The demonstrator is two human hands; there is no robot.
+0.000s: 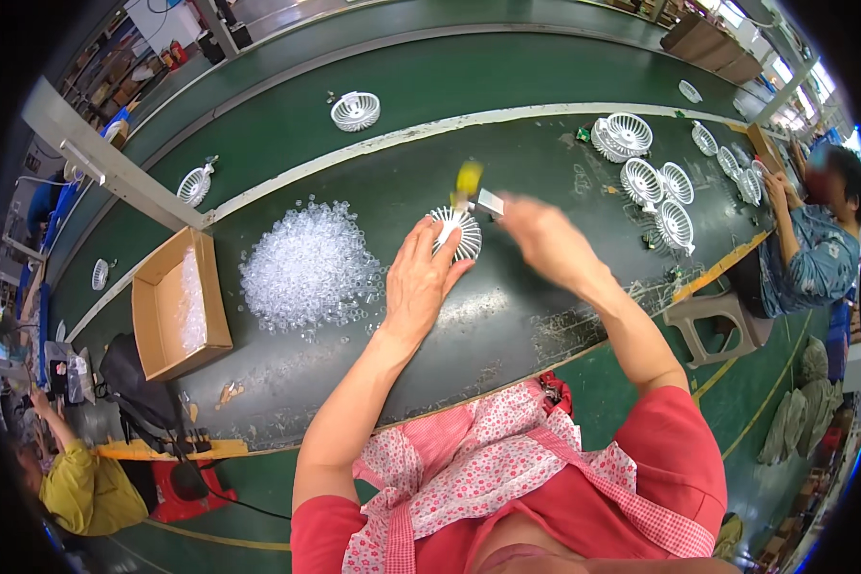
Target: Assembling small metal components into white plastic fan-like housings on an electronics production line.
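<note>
Left hand (418, 273): fingers spread, holding a white ribbed round plastic part (466, 239) against the dark green worktop (536, 158), probably to steady it. Right hand (550, 244): curled round a motion-blurred tool with a yellow end and pale grey block (489, 202), just above the part; handle hidden. Small clear plastic pieces (311, 268) heaped beside the left hand, seemingly for easy reach; open brown cardboard box (215, 320) beyond.

The ribbed part (466, 236) mid-frame is white, the tool tip (469, 179) above it yellow — the desk (512, 320) dark green, the apron (483, 459) at lower centre pink-and-white floral with checks.
</note>
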